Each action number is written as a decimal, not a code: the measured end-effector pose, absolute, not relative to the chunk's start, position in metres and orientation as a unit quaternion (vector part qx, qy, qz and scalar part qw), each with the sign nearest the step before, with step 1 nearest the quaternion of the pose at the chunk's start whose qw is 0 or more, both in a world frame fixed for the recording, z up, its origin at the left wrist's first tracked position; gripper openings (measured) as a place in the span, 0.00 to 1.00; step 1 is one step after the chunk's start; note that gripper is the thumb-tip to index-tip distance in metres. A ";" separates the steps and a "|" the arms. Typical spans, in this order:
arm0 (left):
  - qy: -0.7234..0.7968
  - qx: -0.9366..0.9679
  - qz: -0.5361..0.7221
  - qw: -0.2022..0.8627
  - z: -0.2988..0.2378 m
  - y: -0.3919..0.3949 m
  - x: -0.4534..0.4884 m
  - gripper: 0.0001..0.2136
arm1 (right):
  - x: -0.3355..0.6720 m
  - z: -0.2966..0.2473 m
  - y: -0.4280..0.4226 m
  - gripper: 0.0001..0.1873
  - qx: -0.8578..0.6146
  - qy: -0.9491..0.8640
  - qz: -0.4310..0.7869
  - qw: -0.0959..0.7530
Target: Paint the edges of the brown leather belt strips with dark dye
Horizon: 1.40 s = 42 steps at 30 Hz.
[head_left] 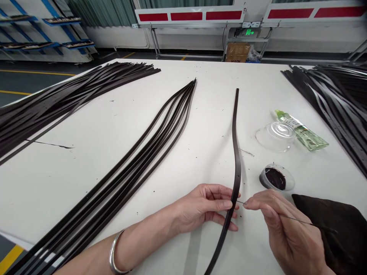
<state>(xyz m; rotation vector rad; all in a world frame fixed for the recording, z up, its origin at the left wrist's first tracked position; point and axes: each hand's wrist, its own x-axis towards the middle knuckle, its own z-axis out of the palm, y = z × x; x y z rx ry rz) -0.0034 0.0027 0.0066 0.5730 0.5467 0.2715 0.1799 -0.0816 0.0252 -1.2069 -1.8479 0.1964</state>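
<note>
A long dark leather strap runs from the far middle of the white table down to the near edge. My left hand pinches this strap on its edge, thumb and fingers closed on it. My right hand is closed on a thin metal needle-like tool. The tool's tip touches the strap's edge just right of my left thumb. A small clear cup of dark paste stands just beyond my right hand.
A row of several dark straps lies left of centre. Larger strap piles lie at the far left and far right. A clear lid, a green bottle and a dark cloth are at the right.
</note>
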 end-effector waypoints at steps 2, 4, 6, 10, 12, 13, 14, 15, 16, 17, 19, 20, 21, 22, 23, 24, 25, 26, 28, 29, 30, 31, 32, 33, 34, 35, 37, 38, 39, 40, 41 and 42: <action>0.267 0.276 0.133 0.913 0.007 0.003 -0.003 0.12 | 0.178 0.027 -0.080 0.14 -0.481 -0.747 0.072 0.453; 0.267 0.277 0.134 0.913 0.007 0.003 -0.003 0.11 | 0.177 0.028 -0.078 0.14 -0.467 -0.748 0.063 0.468; 0.266 0.279 0.136 0.913 0.008 0.003 -0.003 0.10 | 0.176 0.029 -0.077 0.14 -0.461 -0.748 0.056 0.475; 0.264 0.279 0.134 0.913 0.007 0.003 -0.003 0.10 | 0.176 0.029 -0.077 0.14 -0.459 -0.750 0.064 0.473; 0.262 0.278 0.133 0.914 0.006 0.004 -0.003 0.10 | 0.176 0.029 -0.077 0.14 -0.456 -0.753 0.063 0.470; 0.262 0.277 0.134 0.915 0.006 0.004 -0.003 0.10 | 0.177 0.029 -0.077 0.14 -0.458 -0.753 0.061 0.469; 0.261 0.276 0.136 0.915 0.006 0.004 -0.003 0.10 | 0.177 0.028 -0.077 0.14 -0.462 -0.751 0.060 0.468; 0.260 0.275 0.138 0.915 0.005 0.004 -0.003 0.10 | 0.177 0.028 -0.078 0.14 -0.465 -0.750 0.062 0.467; 0.259 0.274 0.138 0.916 0.005 0.004 -0.003 0.10 | 0.177 0.028 -0.078 0.14 -0.467 -0.749 0.067 0.466; 0.257 0.274 0.138 0.916 0.006 0.004 -0.003 0.10 | 0.177 0.027 -0.078 0.14 -0.466 -0.749 0.074 0.465; 0.258 0.276 0.138 0.916 0.006 0.004 -0.003 0.10 | 0.178 0.027 -0.078 0.14 -0.461 -0.753 0.078 0.463; 0.260 0.276 0.139 0.915 0.006 0.004 -0.003 0.10 | 0.177 0.026 -0.078 0.14 -0.460 -0.754 0.075 0.463; 0.261 0.277 0.140 0.914 0.007 0.004 -0.003 0.10 | 0.177 0.027 -0.078 0.15 -0.463 -0.752 0.072 0.464; 0.262 0.277 0.141 0.914 0.007 0.003 -0.003 0.10 | 0.177 0.027 -0.078 0.15 -0.467 -0.749 0.071 0.464; 0.262 0.276 0.142 0.914 0.007 0.003 -0.003 0.10 | 0.176 0.027 -0.077 0.14 -0.470 -0.747 0.074 0.463; 0.261 0.275 0.143 0.914 0.007 0.003 -0.003 0.10 | 0.176 0.028 -0.077 0.14 -0.471 -0.746 0.076 0.464; 0.260 0.274 0.144 0.915 0.007 0.003 -0.003 0.10 | 0.176 0.028 -0.076 0.14 -0.471 -0.747 0.079 0.462; 0.260 0.273 0.145 0.915 0.007 0.003 -0.003 0.10 | 0.176 0.028 -0.076 0.14 -0.469 -0.749 0.079 0.461; 0.261 0.271 0.147 0.915 0.006 0.002 -0.003 0.10 | 0.177 0.028 -0.078 0.14 -0.473 -0.749 0.081 0.456; 0.262 0.271 0.148 0.914 0.006 0.002 -0.003 0.10 | 0.178 0.027 -0.080 0.14 -0.481 -0.747 0.086 0.451; 0.263 0.271 0.149 0.914 0.005 0.002 -0.003 0.10 | 0.178 0.025 -0.083 0.14 -0.491 -0.742 0.093 0.447; 0.265 0.271 0.149 0.913 0.005 0.002 -0.003 0.10 | 0.179 0.024 -0.086 0.14 -0.506 -0.729 0.098 0.449; 0.268 0.270 0.152 0.912 0.005 0.002 -0.003 0.11 | 0.179 0.023 -0.089 0.14 -0.527 -0.707 0.099 0.460; 0.271 0.269 0.154 0.911 0.005 0.002 -0.003 0.11 | 0.179 0.022 -0.091 0.15 -0.552 -0.676 0.099 0.477; 0.274 0.267 0.157 0.911 0.005 0.002 -0.003 0.11 | 0.179 0.021 -0.093 0.15 -0.581 -0.638 0.100 0.494; 0.275 0.266 0.158 0.910 0.005 0.002 -0.003 0.12 | 0.178 0.020 -0.094 0.15 -0.611 -0.600 0.106 0.505; 0.272 0.262 0.162 0.912 0.007 0.002 -0.004 0.12 | 0.176 0.019 -0.093 0.11 -0.664 -0.544 0.144 0.493; 0.267 0.260 0.162 0.914 0.007 0.002 -0.004 0.11 | 0.175 0.018 -0.091 0.09 -0.679 -0.528 0.172 0.480; 0.262 0.260 0.162 0.915 0.008 0.001 -0.004 0.11 | 0.174 0.016 -0.089 0.08 -0.686 -0.517 0.202 0.470; 0.257 0.261 0.162 0.916 0.008 0.001 -0.003 0.11 | 0.173 0.014 -0.087 0.09 -0.687 -0.507 0.234 0.466; 0.252 0.263 0.161 0.917 0.008 0.000 -0.003 0.11 | 0.173 0.012 -0.086 0.10 -0.683 -0.494 0.263 0.470; 0.248 0.264 0.162 0.918 0.007 -0.001 -0.003 0.10 | 0.172 0.009 -0.084 0.11 -0.677 -0.478 0.287 0.480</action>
